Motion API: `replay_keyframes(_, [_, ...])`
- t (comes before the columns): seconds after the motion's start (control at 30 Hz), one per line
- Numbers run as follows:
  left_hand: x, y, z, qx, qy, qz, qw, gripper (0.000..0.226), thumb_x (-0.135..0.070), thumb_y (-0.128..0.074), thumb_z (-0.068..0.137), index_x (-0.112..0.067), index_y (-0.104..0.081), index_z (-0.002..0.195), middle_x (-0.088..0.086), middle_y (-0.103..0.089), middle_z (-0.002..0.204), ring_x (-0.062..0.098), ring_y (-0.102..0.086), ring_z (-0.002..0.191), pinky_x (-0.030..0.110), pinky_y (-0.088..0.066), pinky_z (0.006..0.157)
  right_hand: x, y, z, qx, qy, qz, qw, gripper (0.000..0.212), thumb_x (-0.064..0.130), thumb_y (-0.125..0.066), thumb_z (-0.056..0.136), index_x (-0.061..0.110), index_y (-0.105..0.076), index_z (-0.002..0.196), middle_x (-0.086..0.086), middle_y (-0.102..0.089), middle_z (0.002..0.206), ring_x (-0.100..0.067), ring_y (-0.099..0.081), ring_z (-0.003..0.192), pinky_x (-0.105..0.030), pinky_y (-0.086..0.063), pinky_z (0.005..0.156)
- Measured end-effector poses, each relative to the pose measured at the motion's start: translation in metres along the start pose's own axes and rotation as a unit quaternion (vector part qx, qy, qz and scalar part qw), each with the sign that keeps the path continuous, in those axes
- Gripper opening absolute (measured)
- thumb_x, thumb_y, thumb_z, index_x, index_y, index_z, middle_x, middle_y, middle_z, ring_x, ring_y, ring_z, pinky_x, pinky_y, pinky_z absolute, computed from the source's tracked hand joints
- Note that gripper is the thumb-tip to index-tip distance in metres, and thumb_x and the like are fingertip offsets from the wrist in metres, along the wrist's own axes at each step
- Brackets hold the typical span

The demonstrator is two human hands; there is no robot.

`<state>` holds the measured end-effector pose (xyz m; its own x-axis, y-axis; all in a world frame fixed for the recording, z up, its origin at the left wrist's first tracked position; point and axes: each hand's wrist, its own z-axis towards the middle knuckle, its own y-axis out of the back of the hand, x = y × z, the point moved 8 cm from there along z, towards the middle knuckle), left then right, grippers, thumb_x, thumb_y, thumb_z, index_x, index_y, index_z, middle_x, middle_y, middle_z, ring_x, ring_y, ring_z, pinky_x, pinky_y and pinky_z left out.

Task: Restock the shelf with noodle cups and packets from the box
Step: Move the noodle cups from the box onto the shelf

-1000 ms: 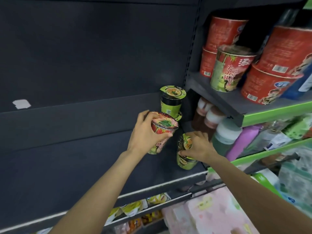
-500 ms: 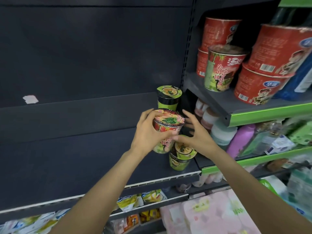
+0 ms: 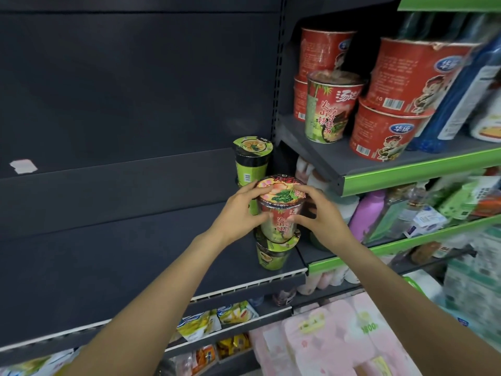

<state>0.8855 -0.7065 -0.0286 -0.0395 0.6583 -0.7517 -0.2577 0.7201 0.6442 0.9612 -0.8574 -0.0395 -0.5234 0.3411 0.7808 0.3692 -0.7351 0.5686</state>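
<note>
Judging by how things lie, the step in hand is stacking: a red noodle cup (image 3: 279, 210) is being settled on top of a green noodle cup (image 3: 272, 253) that stands near the front edge of the dark shelf (image 3: 135, 253).

The left hand (image 3: 238, 210) reaches up and forward on an outstretched forearm and grips the red cup's near-left side — fingers curled over the lid's rim, thumb lying across the wall. Just behind this hand and a little above it stands a taller stack of green cups (image 3: 252, 158), topped by a lid that shows a bowl of noodles. Between the two hands the red cup looks upright; its base seems to meet the green lid below, though whether it is fully seated I cannot tell.

The right hand (image 3: 322, 215) comes in from the other side on an equally extended arm and mirrors the first: fingertips on the lid's edge, thumb pressed to the cup's wall, so it too holds the cup. Above and beyond this hand, an upper shelf (image 3: 406, 172) with a green edge carries large red noodle bowls (image 3: 385, 131).

The next move calls for centring the cup on the lid beneath, then letting go gently with both hands so the stack does not tip — it stands close to the shelf's lip.
</note>
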Motion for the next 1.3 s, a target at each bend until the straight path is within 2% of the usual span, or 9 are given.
replay_keyframes(0.1, [-0.002,-0.001,-0.001,-0.004,-0.006,0.016,1.000,0.059,-0.023,-0.072,0.081,-0.033,-0.047,0.135,0.004,-0.026,0.153,0.016,-0.024,0.141,0.034,-0.025,0.115,0.003,0.002,0.000,-0.008,-0.003,-0.023,1.000,0.063,0.013,-0.077,0.074,0.020,-0.048,0.129,-0.001,-0.050,0.128,-0.021,-0.046,0.123,-0.039,-0.039,0.105])
replay_keyframes(0.2, [-0.004,-0.001,-0.001,-0.010,-0.006,0.048,0.999,0.059,-0.023,-0.072,0.081,-0.031,-0.048,0.135,0.005,-0.030,0.150,0.017,-0.024,0.141,0.019,-0.019,0.108,0.008,0.001,0.002,0.004,-0.006,-0.073,0.997,0.064,0.012,-0.077,0.073,0.020,-0.049,0.130,-0.006,-0.043,0.133,-0.021,-0.040,0.128,-0.026,-0.031,0.106])
replay_keyframes(0.27, [-0.005,-0.002,-0.002,-0.010,-0.003,0.069,0.998,0.060,-0.023,-0.071,0.081,-0.031,-0.047,0.135,0.004,-0.029,0.150,0.017,-0.026,0.139,0.020,-0.022,0.107,0.014,0.001,0.002,0.014,0.001,-0.107,0.994,0.065,0.015,-0.077,0.073,0.021,-0.049,0.131,-0.006,-0.033,0.140,-0.019,-0.031,0.133,-0.019,-0.024,0.105])
replay_keyframes(0.4, [-0.016,0.000,-0.009,-0.001,-0.005,0.143,0.990,0.056,-0.025,-0.066,0.084,-0.031,-0.044,0.136,-0.002,-0.023,0.151,0.018,-0.028,0.137,0.034,-0.034,0.108,0.033,-0.002,-0.005,0.029,0.051,-0.197,0.979,0.062,0.021,-0.074,0.075,0.022,-0.049,0.132,-0.004,-0.029,0.144,-0.023,-0.024,0.134,-0.034,-0.027,0.111])
replay_keyframes(0.6, [-0.046,0.036,-0.035,-0.098,-0.046,0.242,0.964,0.038,-0.026,-0.054,0.091,-0.022,-0.051,0.129,-0.001,-0.051,0.127,0.018,-0.047,0.116,0.034,-0.043,0.092,0.072,-0.009,-0.017,-0.004,0.110,-0.212,0.971,0.045,0.014,-0.064,0.080,0.015,-0.056,0.124,-0.005,-0.048,0.126,-0.024,-0.041,0.117,-0.031,-0.035,0.096])
replay_keyframes(0.77, [-0.044,0.087,-0.080,-0.212,-0.045,0.212,0.953,0.022,-0.024,-0.053,0.092,-0.018,-0.060,0.113,-0.003,-0.062,0.104,0.017,-0.059,0.097,0.039,-0.050,0.081,0.113,-0.032,-0.023,-0.023,0.124,-0.161,0.979,0.031,0.012,-0.056,0.086,0.015,-0.060,0.116,-0.001,-0.056,0.106,-0.020,-0.054,0.099,-0.034,-0.045,0.082])
replay_keyframes(0.87, [-0.031,0.121,-0.112,-0.247,-0.031,0.203,0.947,0.021,-0.025,-0.052,0.093,-0.019,-0.060,0.111,-0.005,-0.063,0.099,0.014,-0.060,0.091,0.039,-0.052,0.077,0.146,-0.063,-0.028,-0.009,0.146,-0.143,0.979,0.029,0.012,-0.055,0.087,0.017,-0.061,0.114,0.001,-0.057,0.105,-0.015,-0.055,0.097,-0.030,-0.045,0.082])
replay_keyframes(1.03, [0.021,0.190,-0.179,-0.276,0.036,0.217,0.936,0.020,-0.027,-0.051,0.093,-0.021,-0.060,0.110,-0.007,-0.062,0.099,0.011,-0.059,0.091,0.035,-0.051,0.076,0.213,-0.142,-0.036,0.033,0.178,-0.131,0.975,0.025,0.015,-0.054,0.088,0.017,-0.061,0.111,0.001,-0.057,0.102,-0.017,-0.057,0.099,-0.038,-0.049,0.083])
replay_keyframes(1.3, [0.139,0.317,-0.319,-0.261,0.155,0.233,0.924,0.020,-0.030,-0.051,0.093,-0.021,-0.060,0.109,-0.003,-0.062,0.104,0.018,-0.060,0.095,0.036,-0.050,0.076,0.332,-0.304,-0.078,0.089,0.171,-0.096,0.977,0.025,0.016,-0.050,0.091,0.019,-0.058,0.115,0.003,-0.057,0.104,-0.014,-0.054,0.099,-0.034,-0.048,0.082])
